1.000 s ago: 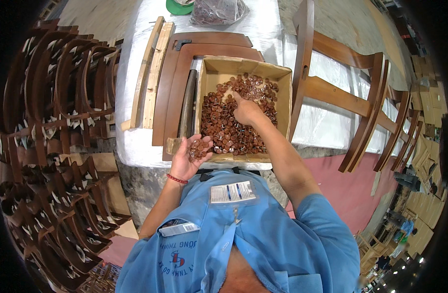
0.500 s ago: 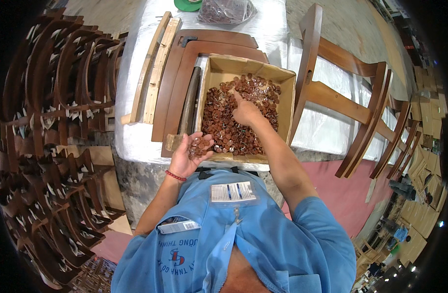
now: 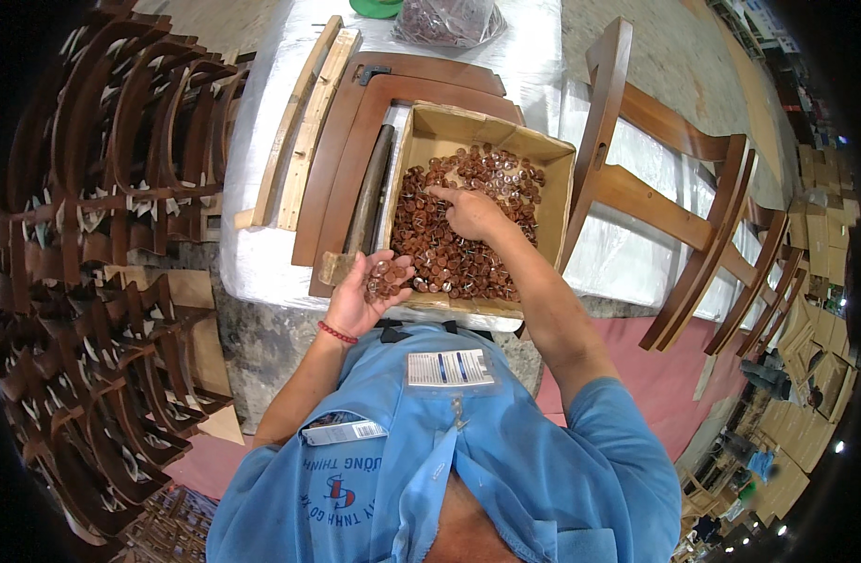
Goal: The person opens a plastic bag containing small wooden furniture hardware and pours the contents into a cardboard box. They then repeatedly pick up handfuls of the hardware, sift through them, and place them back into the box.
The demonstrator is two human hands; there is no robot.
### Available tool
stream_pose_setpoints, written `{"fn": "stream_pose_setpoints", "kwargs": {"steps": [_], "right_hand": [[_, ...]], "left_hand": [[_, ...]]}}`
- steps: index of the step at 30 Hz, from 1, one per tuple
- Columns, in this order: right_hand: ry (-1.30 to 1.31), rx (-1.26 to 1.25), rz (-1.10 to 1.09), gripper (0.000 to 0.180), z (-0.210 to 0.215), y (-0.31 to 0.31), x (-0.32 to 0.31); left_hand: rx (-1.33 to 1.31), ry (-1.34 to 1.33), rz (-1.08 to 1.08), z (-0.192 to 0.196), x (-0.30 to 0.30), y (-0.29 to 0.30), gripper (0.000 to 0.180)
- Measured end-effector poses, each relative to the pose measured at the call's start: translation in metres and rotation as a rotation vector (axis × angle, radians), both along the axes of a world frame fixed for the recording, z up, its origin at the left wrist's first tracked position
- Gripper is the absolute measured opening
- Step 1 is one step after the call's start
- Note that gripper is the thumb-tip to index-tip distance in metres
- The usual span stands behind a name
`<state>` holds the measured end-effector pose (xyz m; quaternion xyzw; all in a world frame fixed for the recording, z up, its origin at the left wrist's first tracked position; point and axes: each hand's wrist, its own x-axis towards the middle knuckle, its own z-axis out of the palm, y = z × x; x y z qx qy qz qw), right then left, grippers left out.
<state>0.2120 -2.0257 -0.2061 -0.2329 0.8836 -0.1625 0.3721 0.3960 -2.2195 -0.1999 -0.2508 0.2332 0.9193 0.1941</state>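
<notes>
My left hand (image 3: 366, 293) is cupped palm up at the near left corner of a cardboard box (image 3: 421, 122). It holds a small heap of round brown nail-on glides (image 3: 386, 280). My right hand (image 3: 472, 214) is over the box, its index finger stretched to the left and touching the loose pile of glides (image 3: 440, 253). The other fingers are partly hidden beneath the hand, and I cannot see anything held there. Thin metal pins stick out among the glides in the pile.
Left of the box lies a dark bar (image 3: 369, 192) with a wooden block (image 3: 336, 268) at its near end. Beyond are brown wooden frames (image 3: 341, 178), pale strips (image 3: 308, 131) and a plastic bag (image 3: 449, 21). Chair frames stand right (image 3: 651, 202) and left (image 3: 121, 122).
My right index finger has swung from pointing away to pointing left, and the hand has come slightly nearer. My left hand still cups its glides. The whole view has shifted a little.
</notes>
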Motion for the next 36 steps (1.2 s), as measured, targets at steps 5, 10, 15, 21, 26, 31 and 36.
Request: {"fn": "stream_pose_setpoints", "kwargs": {"steps": [5,10,15,21,26,31,36], "right_hand": [[0.080,0.021,-0.336,0.059,0.004,-0.009,-0.010],[0.081,-0.033,-0.013,0.059,0.001,-0.015,-0.006],[0.008,0.055,-0.129,0.064,-0.004,-0.027,-0.015],[-0.006,0.083,-0.144,0.064,0.005,-0.009,-0.011],[0.027,0.099,0.094,0.066,0.001,-0.021,0.000],[0.029,0.255,-0.076,0.069,0.005,-0.014,-0.008],[0.042,0.180,-0.001,0.067,0.006,-0.021,-0.002]], "left_hand": [[0.009,0.004,-0.001,-0.001,0.001,0.000,0.048],[-0.034,-0.024,0.001,0.001,0.001,0.001,0.048],[-0.038,-0.019,-0.010,0.004,-0.001,0.001,0.048],[-0.029,-0.003,0.001,0.003,0.000,0.001,0.049],[-0.027,-0.023,-0.011,0.003,-0.001,0.001,0.049],[-0.026,-0.052,0.004,0.005,-0.001,0.001,0.049],[-0.025,-0.011,0.003,0.004,0.000,0.002,0.050]]}}
